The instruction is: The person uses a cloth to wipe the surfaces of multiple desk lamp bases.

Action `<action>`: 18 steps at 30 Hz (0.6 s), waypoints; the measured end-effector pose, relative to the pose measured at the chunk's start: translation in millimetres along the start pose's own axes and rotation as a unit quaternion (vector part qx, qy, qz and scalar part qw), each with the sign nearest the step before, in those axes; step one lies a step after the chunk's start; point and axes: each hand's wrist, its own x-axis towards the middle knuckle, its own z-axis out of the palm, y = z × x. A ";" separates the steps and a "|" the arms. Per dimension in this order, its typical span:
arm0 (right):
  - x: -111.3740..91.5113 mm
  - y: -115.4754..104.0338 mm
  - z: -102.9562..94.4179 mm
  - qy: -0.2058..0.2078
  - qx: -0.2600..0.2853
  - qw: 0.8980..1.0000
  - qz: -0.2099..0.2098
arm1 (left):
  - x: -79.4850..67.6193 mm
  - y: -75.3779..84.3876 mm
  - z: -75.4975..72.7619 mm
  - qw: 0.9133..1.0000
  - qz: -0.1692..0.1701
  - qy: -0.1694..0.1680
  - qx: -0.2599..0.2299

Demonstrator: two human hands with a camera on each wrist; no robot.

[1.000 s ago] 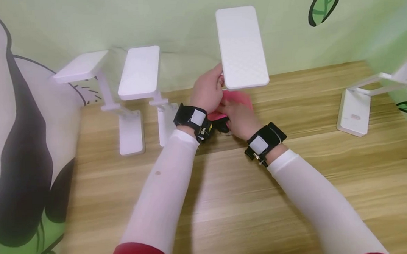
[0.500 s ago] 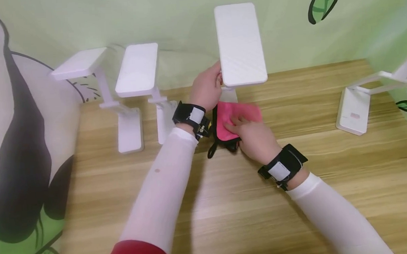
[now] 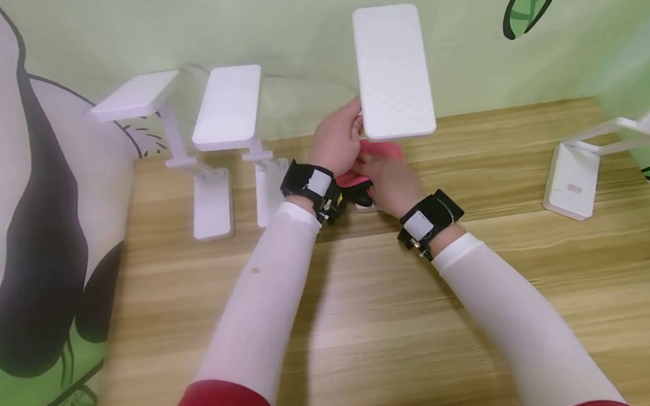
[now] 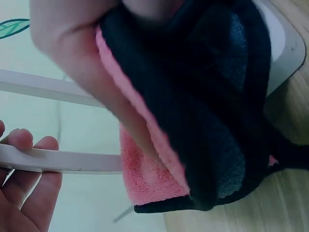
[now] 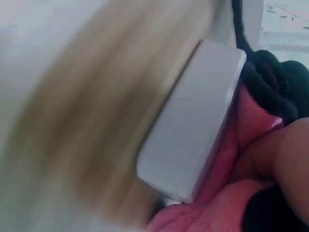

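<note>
One slim arm (image 4: pixel 91 163) of a white desk lamp (image 3: pixel 394 73) is gripped by the left hand (image 3: pixel 335 141), its fingers curled round the bar. A folded pink, black-edged cloth (image 4: pixel 149 176) is held bunched in the right hand (image 3: pixel 396 186), close against the lamp's base (image 5: pixel 190 121), on the wooden table (image 3: pixel 384 321).

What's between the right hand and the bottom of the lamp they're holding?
A pink cloth lies between the right hand and the white base; the right wrist view shows it.
</note>
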 end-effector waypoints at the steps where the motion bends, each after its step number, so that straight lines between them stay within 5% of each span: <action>1: -2.1 0.6 0.0 0.000 0.003 1.000 0.003 | -0.5 -0.1 -0.4 1.000 0.001 -0.003 -0.002; 10: -53.3 -21.4 -13.4 -0.018 0.007 1.000 -0.020 | -0.8 -5.0 -1.6 1.000 0.002 -0.001 -0.013; 18: -61.3 -19.1 -18.5 -0.012 0.066 0.998 -0.016 | -1.8 -15.0 -4.2 1.000 -0.004 0.003 0.002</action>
